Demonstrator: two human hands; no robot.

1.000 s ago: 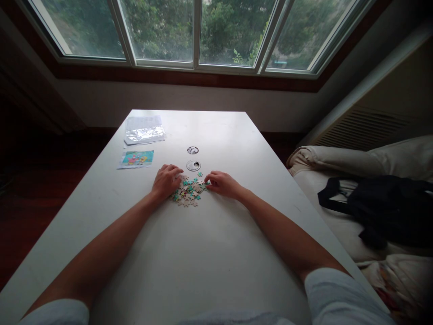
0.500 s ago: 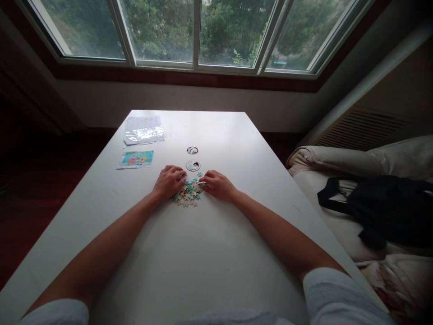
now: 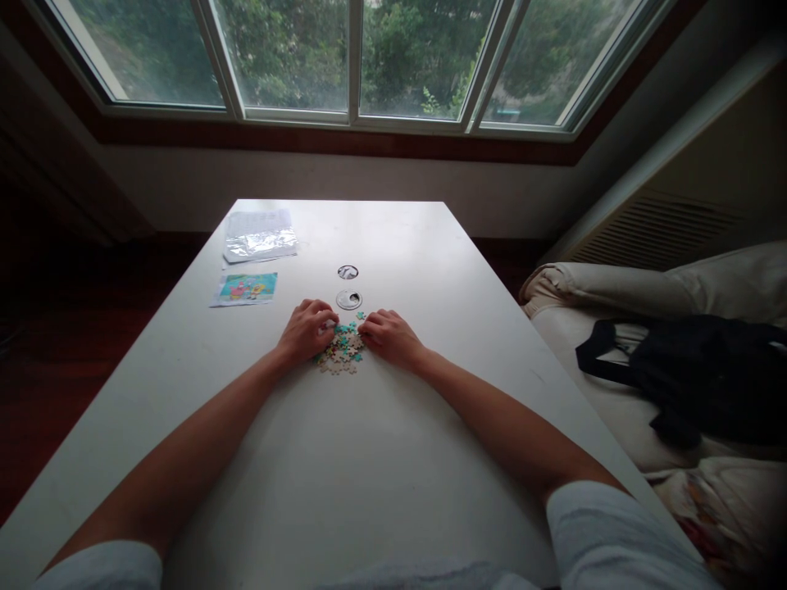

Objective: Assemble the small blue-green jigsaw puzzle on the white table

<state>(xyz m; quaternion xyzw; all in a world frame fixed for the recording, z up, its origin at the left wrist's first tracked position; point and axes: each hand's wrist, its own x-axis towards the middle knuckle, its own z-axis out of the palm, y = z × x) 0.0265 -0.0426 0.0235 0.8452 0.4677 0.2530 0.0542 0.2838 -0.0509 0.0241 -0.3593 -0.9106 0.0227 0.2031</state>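
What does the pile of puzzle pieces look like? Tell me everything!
The pile of puzzle pieces is a loose heap of small, flat, knobbed shapes, mostly tan and turquoise, with a little yellow. They look like card or thin wood. They lie overlapping on the white table, between the left hand and the right hand, with one turquoise piece just beyond the heap's far edge. Both hands are at its sides; whether they grip a piece is hard to tell.
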